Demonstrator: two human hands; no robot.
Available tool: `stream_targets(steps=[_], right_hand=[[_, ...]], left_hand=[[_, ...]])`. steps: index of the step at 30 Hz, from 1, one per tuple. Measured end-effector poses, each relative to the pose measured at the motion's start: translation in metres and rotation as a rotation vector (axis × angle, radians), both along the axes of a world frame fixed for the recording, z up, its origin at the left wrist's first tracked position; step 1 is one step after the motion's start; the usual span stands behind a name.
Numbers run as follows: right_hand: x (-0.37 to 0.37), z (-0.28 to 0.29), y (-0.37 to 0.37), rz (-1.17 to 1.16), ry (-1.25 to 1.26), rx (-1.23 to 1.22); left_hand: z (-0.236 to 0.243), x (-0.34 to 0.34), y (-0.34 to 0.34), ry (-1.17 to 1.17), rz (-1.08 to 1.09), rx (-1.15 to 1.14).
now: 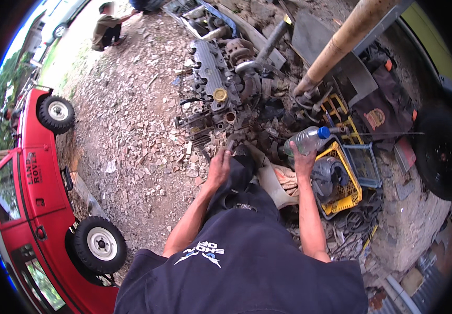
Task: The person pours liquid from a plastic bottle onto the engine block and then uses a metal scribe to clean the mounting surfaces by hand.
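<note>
My right hand [304,165] is wrapped round a clear plastic bottle [304,141] with a blue cap, which is tilted over the parts on the right. The bottle looks mostly see-through; I cannot tell how much liquid is inside. Beside my knee, my left hand [219,166] has its fingers drawn together near a small dark piece at its fingertips, too small to name. Ahead of it on the ground lies a dirty engine [210,68] with a ribbed cover and a yellow filler cap [219,94].
A yellow crate [356,198] holding dark parts stands right of my legs. A bamboo pole [349,44] slants over scrap metal. Loose rubble [137,125] covers the ground. A red off-road vehicle [45,193] is at left; a person [108,29] squats far off.
</note>
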State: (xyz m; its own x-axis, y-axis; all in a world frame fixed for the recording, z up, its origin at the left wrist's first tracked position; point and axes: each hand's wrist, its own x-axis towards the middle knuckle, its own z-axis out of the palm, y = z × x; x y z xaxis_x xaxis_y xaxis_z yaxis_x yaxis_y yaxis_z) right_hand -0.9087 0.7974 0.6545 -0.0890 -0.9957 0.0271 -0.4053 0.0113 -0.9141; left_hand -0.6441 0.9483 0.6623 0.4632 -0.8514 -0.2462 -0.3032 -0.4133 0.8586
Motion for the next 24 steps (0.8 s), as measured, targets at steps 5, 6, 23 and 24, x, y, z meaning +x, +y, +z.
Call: stream_targets(steps=[5,6,23,24], right_hand=[[-0.016,-0.002,-0.014,-0.027,0.055,0.108],[-0.019,-0.006,-0.022,-0.025,0.095,0.069],[0.003,0.054,-0.099,-0.171,0.104,-0.082],[0.007,0.058,-0.103,-0.164,0.099,-0.116]], left_hand=[[-0.022,0.040,-0.025,0.049,0.195,-0.051],[-0.022,0.048,-0.033,0.034,0.196,-0.034],[0.002,0.114,-0.155,0.061,0.097,-0.096],[0.002,0.113,-0.156,0.078,0.117,-0.106]])
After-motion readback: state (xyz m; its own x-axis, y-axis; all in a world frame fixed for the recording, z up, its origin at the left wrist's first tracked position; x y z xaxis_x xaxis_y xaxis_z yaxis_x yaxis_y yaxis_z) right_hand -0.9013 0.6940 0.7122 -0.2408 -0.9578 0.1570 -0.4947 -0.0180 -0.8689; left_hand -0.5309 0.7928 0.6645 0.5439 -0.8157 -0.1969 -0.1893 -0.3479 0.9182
